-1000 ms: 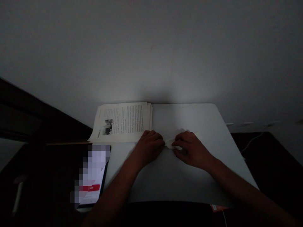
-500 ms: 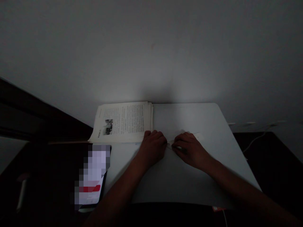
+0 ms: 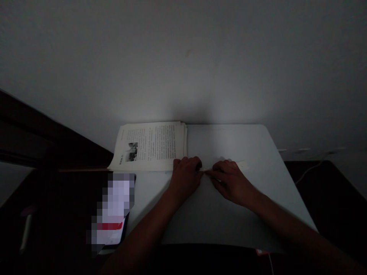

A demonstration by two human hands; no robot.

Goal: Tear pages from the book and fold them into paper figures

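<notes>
On the white table (image 3: 229, 217) my left hand (image 3: 185, 177) and my right hand (image 3: 229, 179) rest side by side, fingertips meeting. Between and under them lies a small pale folded piece of paper (image 3: 242, 164), only its edges showing past my right hand. Both hands have curled fingers pinching and pressing this paper flat against the table. The room is dim, so the paper's shape is hard to make out.
A stack of printed pages (image 3: 150, 147) lies at the table's back left, against the grey wall. A lit phone (image 3: 113, 210) sits at the left on a dark surface. A white cable (image 3: 309, 166) runs at the right. A small red item (image 3: 262, 252) peeks out at the front edge.
My hands have drawn closer together until the fingertips touch, and shifted slightly away from me; less of the paper shows between them.
</notes>
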